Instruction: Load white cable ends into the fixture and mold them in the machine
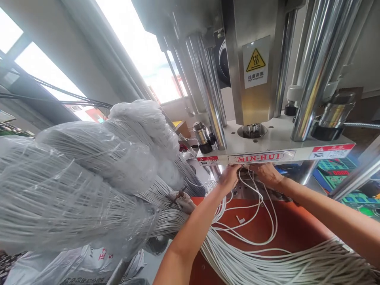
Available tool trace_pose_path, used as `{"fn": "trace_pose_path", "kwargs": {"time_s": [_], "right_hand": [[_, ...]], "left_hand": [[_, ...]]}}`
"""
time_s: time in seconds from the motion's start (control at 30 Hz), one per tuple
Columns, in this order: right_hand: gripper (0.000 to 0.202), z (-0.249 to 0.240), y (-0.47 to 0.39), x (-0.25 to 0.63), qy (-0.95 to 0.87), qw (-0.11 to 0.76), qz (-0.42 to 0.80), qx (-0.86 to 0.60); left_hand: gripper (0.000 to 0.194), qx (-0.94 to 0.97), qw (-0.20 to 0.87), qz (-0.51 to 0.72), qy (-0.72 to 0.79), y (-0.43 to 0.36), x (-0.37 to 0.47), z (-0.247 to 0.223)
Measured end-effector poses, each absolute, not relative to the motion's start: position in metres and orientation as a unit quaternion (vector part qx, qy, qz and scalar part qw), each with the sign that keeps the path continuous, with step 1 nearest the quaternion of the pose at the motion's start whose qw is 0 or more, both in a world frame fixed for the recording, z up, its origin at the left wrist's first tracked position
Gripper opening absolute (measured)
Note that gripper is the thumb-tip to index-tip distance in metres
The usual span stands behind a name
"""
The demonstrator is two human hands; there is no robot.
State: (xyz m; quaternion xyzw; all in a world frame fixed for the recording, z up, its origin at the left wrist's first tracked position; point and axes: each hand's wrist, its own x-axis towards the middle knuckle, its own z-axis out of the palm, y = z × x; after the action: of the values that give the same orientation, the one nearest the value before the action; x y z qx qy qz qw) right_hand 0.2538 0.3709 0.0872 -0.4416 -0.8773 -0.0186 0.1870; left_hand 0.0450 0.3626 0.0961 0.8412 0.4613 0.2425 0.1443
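Both my hands reach under the front edge of the press plate [276,148] marked MIN-HUI. My left hand [230,176] has its fingers curled at a white cable [242,177], the tips partly hidden by the plate. To its right, my right hand [268,174] is closed around another white cable [254,181], its fingertips hidden too. Beneath the hands lies a metal mould block [239,192]. From there the cables loop down over an orange-red work surface [252,215]. A small white plastic piece [240,220] lies on that surface.
Thick bundles of white cable [249,259] run along the front. Plastic-wrapped cable bundles [89,178] crowd the left. Steel columns [204,87] flank a nozzle block with a high-temperature label [255,65]. A green control panel [338,174] stands at right.
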Motion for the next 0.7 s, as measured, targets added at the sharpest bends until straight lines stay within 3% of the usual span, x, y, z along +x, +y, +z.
{"fn": "trace_pose_path", "kwargs": {"time_s": [0.17,0.4,0.57,0.7], "right_hand": [[0.063,0.090,0.375,0.256,-0.866,0.169,0.006,-0.471],[0.072,0.088,0.384,0.273,-0.839,0.200,0.023,-0.506],[0.071,0.084,0.380,0.284,-0.850,0.222,0.040,-0.476],[0.067,0.079,0.377,0.283,-0.870,0.234,0.056,-0.430]], "left_hand": [[0.045,0.874,0.102,0.218,0.422,0.354,0.041,0.097],[0.041,0.853,0.133,0.213,0.457,0.360,0.046,0.102],[0.061,0.858,0.143,0.225,0.438,0.366,0.052,0.112],[0.059,0.890,0.092,0.148,0.421,0.367,0.058,0.113]]}}
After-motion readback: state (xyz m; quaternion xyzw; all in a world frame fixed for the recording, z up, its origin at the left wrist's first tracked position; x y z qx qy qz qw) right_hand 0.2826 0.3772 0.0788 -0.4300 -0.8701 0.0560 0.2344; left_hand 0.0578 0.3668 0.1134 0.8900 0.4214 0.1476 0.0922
